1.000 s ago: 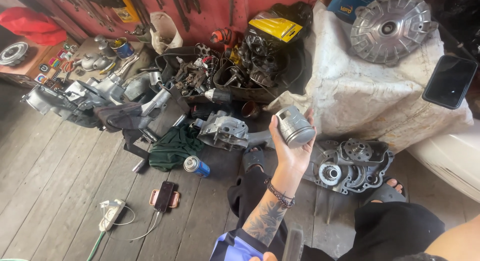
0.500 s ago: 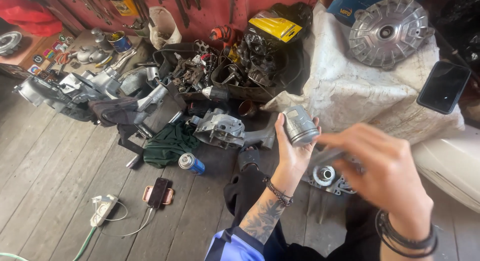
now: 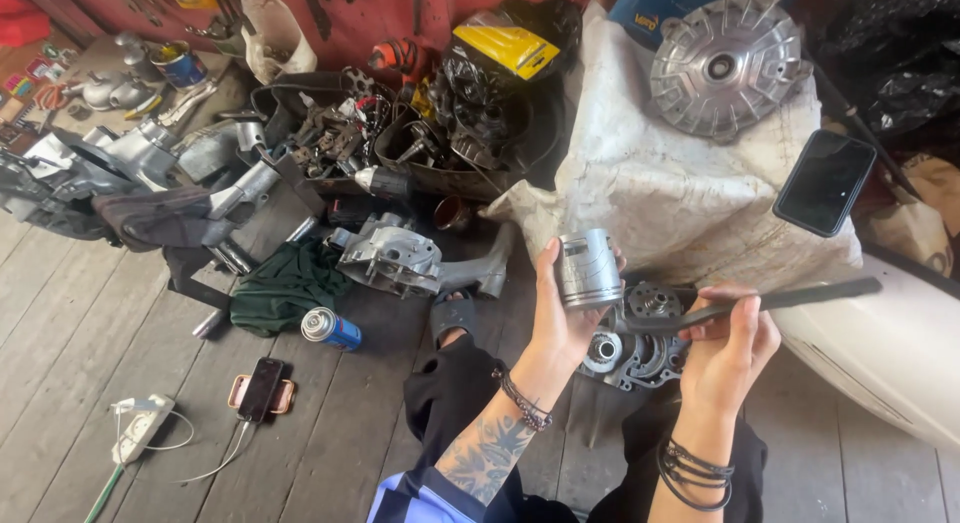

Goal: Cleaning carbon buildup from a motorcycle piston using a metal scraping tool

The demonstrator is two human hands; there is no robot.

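Gripped upright in the left hand (image 3: 560, 323), fingers clamped around its skirt, the piston (image 3: 588, 269) sat raised above the engine casing (image 3: 630, 348), crown up, long axis near vertical, apparently for inspection. Beside it, the right hand (image 3: 728, 353) pinched a flat dark blade-like tool (image 3: 780, 301), lying nearly level, pointing toward the piston.

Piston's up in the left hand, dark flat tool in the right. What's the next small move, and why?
Probably bring the tip of the flat tool across to the piston. The left hand holds the piston upright with its grooved side exposed, and the right hand has the tool level, its tip beside the piston but apart from it.
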